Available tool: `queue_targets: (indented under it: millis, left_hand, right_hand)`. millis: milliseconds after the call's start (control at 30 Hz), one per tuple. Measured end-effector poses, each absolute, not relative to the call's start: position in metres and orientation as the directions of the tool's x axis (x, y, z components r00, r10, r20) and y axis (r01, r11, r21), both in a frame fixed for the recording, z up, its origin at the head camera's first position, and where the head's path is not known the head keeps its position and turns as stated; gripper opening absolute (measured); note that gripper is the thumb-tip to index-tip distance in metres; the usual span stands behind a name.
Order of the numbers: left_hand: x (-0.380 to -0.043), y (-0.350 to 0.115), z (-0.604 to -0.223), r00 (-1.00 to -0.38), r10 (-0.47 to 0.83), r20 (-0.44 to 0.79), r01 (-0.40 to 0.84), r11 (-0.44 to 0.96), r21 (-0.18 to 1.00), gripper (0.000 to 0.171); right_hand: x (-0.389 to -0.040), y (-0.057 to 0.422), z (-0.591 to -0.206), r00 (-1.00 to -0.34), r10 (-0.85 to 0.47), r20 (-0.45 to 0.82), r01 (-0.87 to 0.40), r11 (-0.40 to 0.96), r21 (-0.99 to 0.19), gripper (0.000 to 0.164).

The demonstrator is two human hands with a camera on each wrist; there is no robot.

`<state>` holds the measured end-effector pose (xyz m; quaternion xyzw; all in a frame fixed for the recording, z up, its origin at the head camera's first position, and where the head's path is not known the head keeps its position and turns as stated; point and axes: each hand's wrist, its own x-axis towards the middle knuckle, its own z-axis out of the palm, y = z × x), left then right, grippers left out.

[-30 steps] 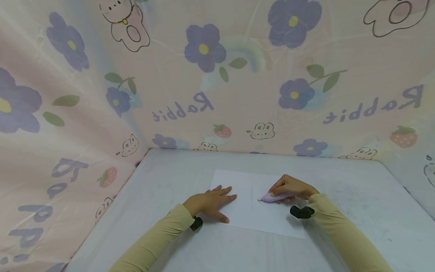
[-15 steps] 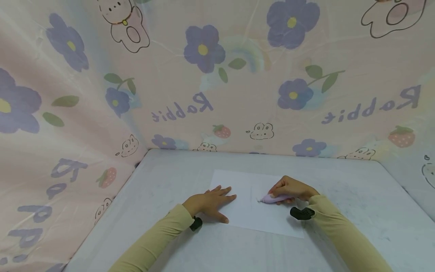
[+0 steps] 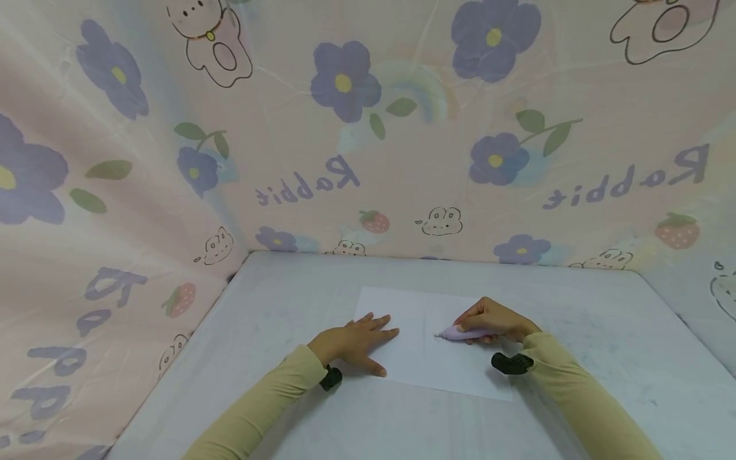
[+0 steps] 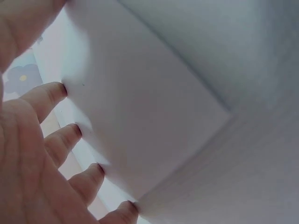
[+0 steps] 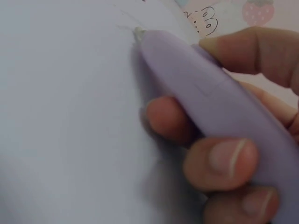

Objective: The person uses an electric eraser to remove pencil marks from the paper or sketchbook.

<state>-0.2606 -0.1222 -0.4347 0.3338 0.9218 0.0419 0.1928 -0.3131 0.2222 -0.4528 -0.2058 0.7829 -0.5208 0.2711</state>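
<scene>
A sheet of white paper (image 3: 411, 364) lies slightly turned on the table. My left hand (image 3: 356, 342) rests on its left part with the fingers spread; in the left wrist view the fingertips (image 4: 58, 91) touch the sheet near one corner. My right hand (image 3: 497, 316) grips a chunky lavender pen-shaped tool (image 3: 462, 333) over the right half of the paper. In the right wrist view the tool's small pale tip (image 5: 139, 33) is at the paper, close to faint thin marks. One finger rests by a raised button on the tool's body, and other fingers curl beneath it.
The white table (image 3: 299, 287) extends around the paper on all sides. A printed curtain (image 3: 402, 153) with flowers and rabbits hangs behind and on the left. Dark wrist-worn pieces sit at the left cuff (image 3: 331, 378) and right cuff (image 3: 512, 363).
The tool's tip has shifted very slightly left and away from me, with the right hand still gripping it. My left hand and the paper look the same; the view has drifted a little.
</scene>
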Motion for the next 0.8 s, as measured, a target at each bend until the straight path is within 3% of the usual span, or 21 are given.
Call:
queue_targets:
  millis: [467,667,800]
  left_hand:
    - [-0.259,-0.119,-0.436,-0.717,0.61,-0.337,0.569,0.792,0.223,0.086]
    - [-0.258,-0.118,-0.434,-0.724,0.601,-0.339,0.562,0.799,0.217,0.086]
    - [-0.258,-0.117,-0.433,-0.722,0.604,-0.338,0.562,0.797,0.223,0.086]
  right_hand:
    - [-0.296,0.225,-0.45,-0.816,-0.541,-0.205,0.028,0.317,-0.948,0.03]
    - [-0.28,0.225,-0.451,-0.899,-0.39,-0.2,0.055,0.353,-0.934,0.04]
    - [-0.266,0.224,-0.451,-0.963,-0.22,-0.157,0.071,0.353,-0.933,0.049]
